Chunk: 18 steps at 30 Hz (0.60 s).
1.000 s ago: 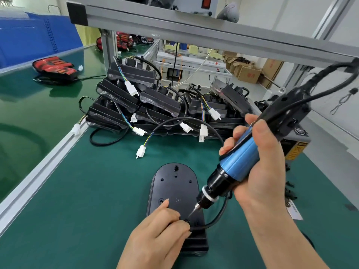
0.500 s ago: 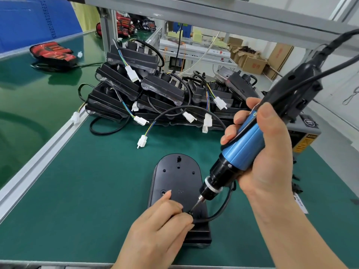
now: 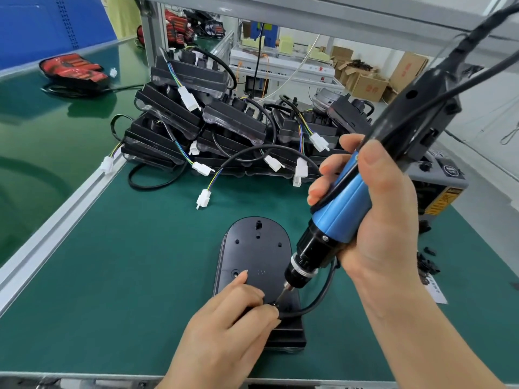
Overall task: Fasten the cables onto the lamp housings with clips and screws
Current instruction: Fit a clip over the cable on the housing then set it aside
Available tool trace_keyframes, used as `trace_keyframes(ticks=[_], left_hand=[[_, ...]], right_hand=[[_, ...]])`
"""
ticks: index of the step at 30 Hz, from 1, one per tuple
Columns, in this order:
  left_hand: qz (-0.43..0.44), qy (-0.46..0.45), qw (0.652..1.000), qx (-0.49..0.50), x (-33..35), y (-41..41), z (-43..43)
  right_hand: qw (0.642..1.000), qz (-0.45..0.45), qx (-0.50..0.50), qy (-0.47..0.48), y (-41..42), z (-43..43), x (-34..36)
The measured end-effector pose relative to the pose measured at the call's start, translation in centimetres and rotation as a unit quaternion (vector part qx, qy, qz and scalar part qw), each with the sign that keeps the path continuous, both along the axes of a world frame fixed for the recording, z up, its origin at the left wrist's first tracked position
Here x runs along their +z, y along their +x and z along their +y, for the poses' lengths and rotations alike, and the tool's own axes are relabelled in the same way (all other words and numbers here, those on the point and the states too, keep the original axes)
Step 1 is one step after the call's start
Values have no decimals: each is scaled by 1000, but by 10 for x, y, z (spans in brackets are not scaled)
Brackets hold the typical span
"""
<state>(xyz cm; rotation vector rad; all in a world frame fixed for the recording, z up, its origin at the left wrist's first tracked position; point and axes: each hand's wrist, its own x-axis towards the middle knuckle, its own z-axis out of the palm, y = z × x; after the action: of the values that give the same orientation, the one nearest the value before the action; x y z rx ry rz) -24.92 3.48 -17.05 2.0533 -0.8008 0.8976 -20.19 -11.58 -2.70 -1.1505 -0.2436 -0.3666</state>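
Note:
A black oval lamp housing (image 3: 257, 249) lies flat on the green mat near the front edge. Its black cable (image 3: 323, 296) loops off to the right and back. My left hand (image 3: 224, 329) rests on the housing's near end, fingers curled and pinching the cable and a small clip at the fastening spot; the clip is mostly hidden. My right hand (image 3: 373, 220) grips a blue and black electric screwdriver (image 3: 345, 211), tilted, with its bit tip (image 3: 283, 294) down on the screw point beside my left fingertips.
A pile of black lamp housings (image 3: 224, 127) with cables and white connectors (image 3: 203, 199) fills the back of the mat. A grey power box (image 3: 441, 186) stands at the right, small black parts (image 3: 427, 265) beside it. An aluminium rail (image 3: 56, 228) borders the left side.
The screwdriver tip has come down from just above the housing onto the fastening spot by my left fingers. My left hand has stayed in place.

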Motion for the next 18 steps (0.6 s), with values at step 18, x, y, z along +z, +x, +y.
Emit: trace_keyframes(ticks=[18], left_hand=[[17,13,1000,4,0,-2,2]], right_hand=[[997,-19,47,-52,-3,11,6]])
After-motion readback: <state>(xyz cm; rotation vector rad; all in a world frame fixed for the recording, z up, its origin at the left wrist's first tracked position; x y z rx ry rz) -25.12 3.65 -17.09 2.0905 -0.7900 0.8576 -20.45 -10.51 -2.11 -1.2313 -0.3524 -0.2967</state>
